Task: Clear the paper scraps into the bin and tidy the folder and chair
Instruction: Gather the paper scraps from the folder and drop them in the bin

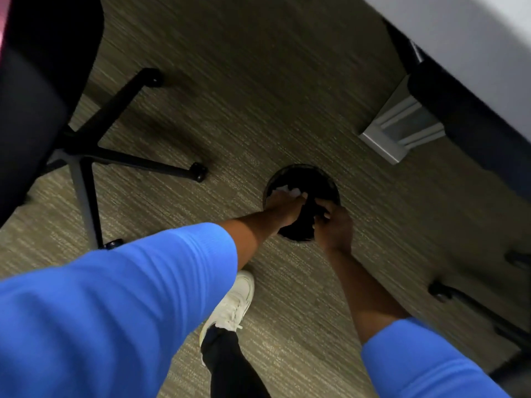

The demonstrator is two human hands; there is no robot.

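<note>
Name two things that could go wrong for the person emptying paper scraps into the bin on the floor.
1. The paper scraps sit at the left hand near the rim of the black bin, so some may drop onto the carpet.
2. The right hand presses at the bin's edge; the bin could tip.

Blue pushed-up sleeves (120, 305), black trouser leg (227, 366), white laced sneaker (232, 303).

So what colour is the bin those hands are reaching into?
Black. The round bin sits on the carpet, seen from above in the head view, with white paper scraps showing inside.
</note>
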